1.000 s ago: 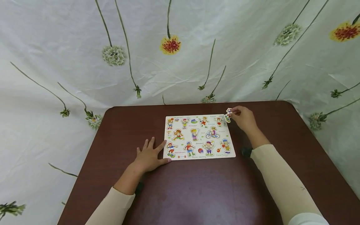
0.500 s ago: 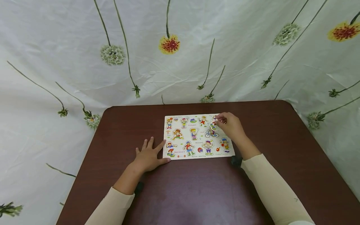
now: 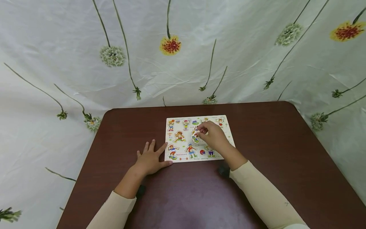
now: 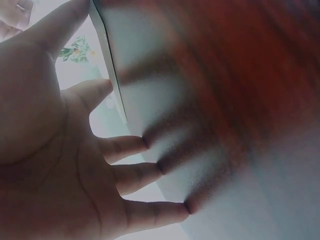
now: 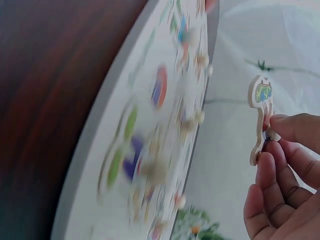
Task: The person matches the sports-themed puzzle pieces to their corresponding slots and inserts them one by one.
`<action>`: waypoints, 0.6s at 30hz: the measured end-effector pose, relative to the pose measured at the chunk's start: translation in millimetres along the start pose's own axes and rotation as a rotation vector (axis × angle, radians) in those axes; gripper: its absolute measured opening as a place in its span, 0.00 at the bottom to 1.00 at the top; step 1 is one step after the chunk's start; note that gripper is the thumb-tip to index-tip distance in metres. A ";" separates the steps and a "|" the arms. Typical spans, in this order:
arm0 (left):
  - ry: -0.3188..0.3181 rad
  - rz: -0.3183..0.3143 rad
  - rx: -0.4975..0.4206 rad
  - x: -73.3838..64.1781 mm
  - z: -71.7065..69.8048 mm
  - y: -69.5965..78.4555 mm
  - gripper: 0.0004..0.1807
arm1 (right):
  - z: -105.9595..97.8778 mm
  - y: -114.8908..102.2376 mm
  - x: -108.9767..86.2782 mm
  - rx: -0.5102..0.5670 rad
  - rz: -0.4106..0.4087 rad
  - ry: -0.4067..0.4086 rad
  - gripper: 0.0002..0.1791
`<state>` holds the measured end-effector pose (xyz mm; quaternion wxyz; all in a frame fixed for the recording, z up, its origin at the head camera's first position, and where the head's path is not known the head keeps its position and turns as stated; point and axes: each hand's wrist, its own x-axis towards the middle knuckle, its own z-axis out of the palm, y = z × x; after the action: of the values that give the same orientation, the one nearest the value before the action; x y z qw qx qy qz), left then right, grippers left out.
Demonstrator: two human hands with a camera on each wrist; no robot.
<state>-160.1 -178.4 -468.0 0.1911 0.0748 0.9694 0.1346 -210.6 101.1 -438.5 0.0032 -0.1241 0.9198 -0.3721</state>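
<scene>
A white puzzle board [image 3: 186,160] printed with sporting figures lies on the dark red-brown table. My right hand [image 3: 213,135] pinches a puzzle piece [image 5: 261,112] between thumb and fingertips and holds it up above the middle of the board. It is a thin wooden cutout with a small coloured figure; the fingers cover part of it. On the left, my left hand [image 3: 150,160] rests with fingers spread on the table. Its thumb and index fingertip are right at the board's left edge, as the left wrist view also shows. The right hand hides several figures from the head view.
Several figure pieces with small knobs [image 5: 156,170] stand proud of the board. Dark red-brown table [image 3: 183,197] surrounds the board. Behind the table hangs a white cloth [image 3: 243,63] with printed flowers.
My right hand has carried the puzzle piece leftward from beyond the board's upper right corner to above its middle. The left hand has stayed at the left edge.
</scene>
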 end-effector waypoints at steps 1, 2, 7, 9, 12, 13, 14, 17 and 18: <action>-0.001 0.001 0.000 0.4 0.2 -0.2 0.48 | 3.2 -3.8 -0.1 -0.004 -0.008 -0.005 0.07; -0.001 0.001 0.000 0.4 0.2 -0.1 0.48 | 6.6 -7.4 -0.1 -0.008 -0.014 -0.013 0.07; -0.003 -0.004 0.005 0.9 0.5 -0.5 0.48 | 23.3 -23.8 -0.1 -0.034 -0.054 -0.054 0.06; -0.003 -0.005 0.007 0.8 0.2 -0.5 0.48 | 29.8 -29.0 -0.4 -0.051 -0.070 -0.066 0.05; 0.000 0.000 0.008 0.6 0.1 -0.1 0.48 | 39.4 -35.2 -1.8 -0.094 -0.099 -0.078 0.05; 0.002 0.001 0.010 0.4 0.1 -0.3 0.48 | 42.5 -36.9 -2.1 -0.113 -0.115 -0.081 0.05; 0.005 0.003 0.011 0.3 0.0 -0.4 0.47 | 45.6 -38.7 -2.4 -0.133 -0.130 -0.082 0.05; 0.015 0.010 0.016 -0.1 0.3 -0.8 0.47 | 54.5 -43.7 -2.5 -0.192 -0.176 -0.085 0.05; 0.017 0.011 0.017 -0.2 0.3 -0.9 0.47 | 57.2 -45.4 -2.4 -0.213 -0.192 -0.087 0.05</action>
<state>-159.9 -179.3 -468.5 0.1816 0.0807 0.9717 0.1279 -192.4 31.1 -448.9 -0.0057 -0.2273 0.9369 -0.2654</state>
